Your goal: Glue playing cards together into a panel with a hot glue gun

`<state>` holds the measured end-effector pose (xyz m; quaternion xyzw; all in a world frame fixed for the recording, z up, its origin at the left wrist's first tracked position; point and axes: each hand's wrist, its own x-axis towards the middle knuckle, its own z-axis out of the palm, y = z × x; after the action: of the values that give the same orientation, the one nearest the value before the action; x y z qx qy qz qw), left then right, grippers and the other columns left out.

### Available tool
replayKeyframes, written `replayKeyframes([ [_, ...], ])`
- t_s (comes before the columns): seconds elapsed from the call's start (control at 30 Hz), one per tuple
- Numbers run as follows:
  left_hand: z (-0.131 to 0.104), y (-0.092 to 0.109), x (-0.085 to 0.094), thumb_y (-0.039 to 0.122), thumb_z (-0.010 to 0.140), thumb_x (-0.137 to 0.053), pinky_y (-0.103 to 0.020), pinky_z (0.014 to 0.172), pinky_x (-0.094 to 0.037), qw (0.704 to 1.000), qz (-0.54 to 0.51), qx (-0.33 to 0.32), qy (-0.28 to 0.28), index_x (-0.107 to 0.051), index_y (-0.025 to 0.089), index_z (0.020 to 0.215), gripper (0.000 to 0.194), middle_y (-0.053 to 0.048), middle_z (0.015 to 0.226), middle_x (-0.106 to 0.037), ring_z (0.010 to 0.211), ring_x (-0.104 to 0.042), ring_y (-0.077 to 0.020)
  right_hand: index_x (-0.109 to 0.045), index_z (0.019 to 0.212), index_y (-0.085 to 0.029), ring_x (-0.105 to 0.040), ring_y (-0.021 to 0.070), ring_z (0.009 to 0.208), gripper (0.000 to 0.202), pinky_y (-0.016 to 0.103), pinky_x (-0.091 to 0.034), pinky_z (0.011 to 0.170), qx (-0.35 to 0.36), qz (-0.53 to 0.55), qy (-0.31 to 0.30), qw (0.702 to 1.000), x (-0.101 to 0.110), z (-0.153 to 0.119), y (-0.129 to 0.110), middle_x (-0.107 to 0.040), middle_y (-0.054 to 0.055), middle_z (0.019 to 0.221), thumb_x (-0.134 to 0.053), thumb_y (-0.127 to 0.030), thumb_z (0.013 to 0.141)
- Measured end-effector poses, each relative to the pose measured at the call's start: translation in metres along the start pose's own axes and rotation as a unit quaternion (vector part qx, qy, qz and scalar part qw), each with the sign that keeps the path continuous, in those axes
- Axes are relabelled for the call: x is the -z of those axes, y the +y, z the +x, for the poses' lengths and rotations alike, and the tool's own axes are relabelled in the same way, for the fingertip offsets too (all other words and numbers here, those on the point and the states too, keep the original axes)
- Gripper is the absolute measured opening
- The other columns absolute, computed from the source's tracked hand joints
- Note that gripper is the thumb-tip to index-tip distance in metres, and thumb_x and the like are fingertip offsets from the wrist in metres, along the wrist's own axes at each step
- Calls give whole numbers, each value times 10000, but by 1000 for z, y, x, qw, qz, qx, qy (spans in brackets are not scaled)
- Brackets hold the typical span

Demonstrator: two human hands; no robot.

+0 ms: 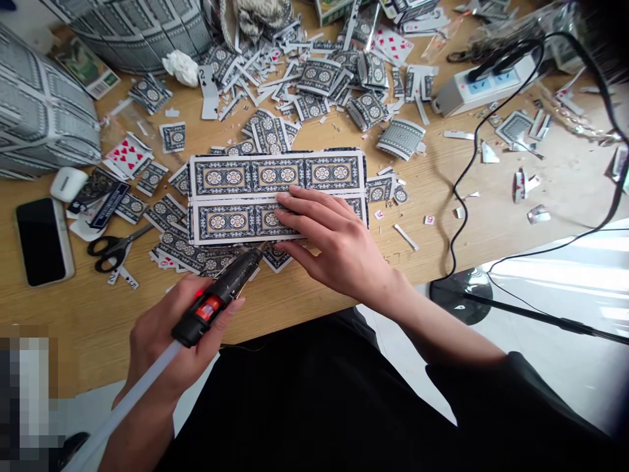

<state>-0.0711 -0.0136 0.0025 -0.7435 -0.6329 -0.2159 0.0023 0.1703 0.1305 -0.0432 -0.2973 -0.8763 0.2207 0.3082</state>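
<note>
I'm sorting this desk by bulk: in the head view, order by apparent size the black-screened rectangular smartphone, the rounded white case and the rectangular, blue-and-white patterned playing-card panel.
1. Playing-card panel, clearly largest
2. Smartphone
3. White case, clearly smallest

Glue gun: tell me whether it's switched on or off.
On, it appears: the glue gun in the left hand shows a glowing red light.

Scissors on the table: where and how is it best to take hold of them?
Probably by the black handle loops, coming from the side of the phone: the scissors lie with loops toward it, blades pointing away toward scattered cards.
</note>
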Motion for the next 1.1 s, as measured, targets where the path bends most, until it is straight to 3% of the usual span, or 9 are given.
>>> replayKeyframes([
  [0.3, 0, 1, 3, 340, 1018, -756, -209, 661, -514, 1000, 9, -4, 5, -654, 206, 1081, 180, 32, 829, -758, 639, -721, -110, -739, 1389, -215, -621, 317, 1497, 339, 557, -523, 1245, -6, -1, -2, 1000, 1, 1, -1, -729, 112, 1506, -698, -296, 1061],
  [0.47, -1, 1, 2, 343, 1017, -754, -232, 628, -500, 1000, 16, -1, 8, -661, 215, 1081, 171, 33, 815, -762, 622, -709, -120, -743, 1368, -160, -639, 322, 1475, 340, 526, -530, 1242, 8, -9, 13, 1000, 0, 0, -1, -737, 134, 1491, -713, -280, 1051],
  [0.7, -4, 1, 4, 351, 1007, -736, -273, 623, -483, 999, 31, 10, 3, -677, 247, 1078, 140, 26, 834, -773, 627, -704, -151, -735, 1399, -215, -620, 318, 1496, 360, 560, -512, 1248, -9, 9, -1, 1000, 1, 0, -1, -725, 116, 1513, -715, -289, 1048],
  [1.1, -10, -5, 6, 349, 1016, -736, -282, 675, -520, 999, 28, 7, -18, -656, 246, 1187, 215, 4, 922, -802, 722, -763, -173, -746, 1370, -192, -638, 316, 1481, 339, 542, -541, 1225, 2, -3, 13, 1000, 0, 0, -1, -740, 122, 1489, -721, -289, 1046],
])
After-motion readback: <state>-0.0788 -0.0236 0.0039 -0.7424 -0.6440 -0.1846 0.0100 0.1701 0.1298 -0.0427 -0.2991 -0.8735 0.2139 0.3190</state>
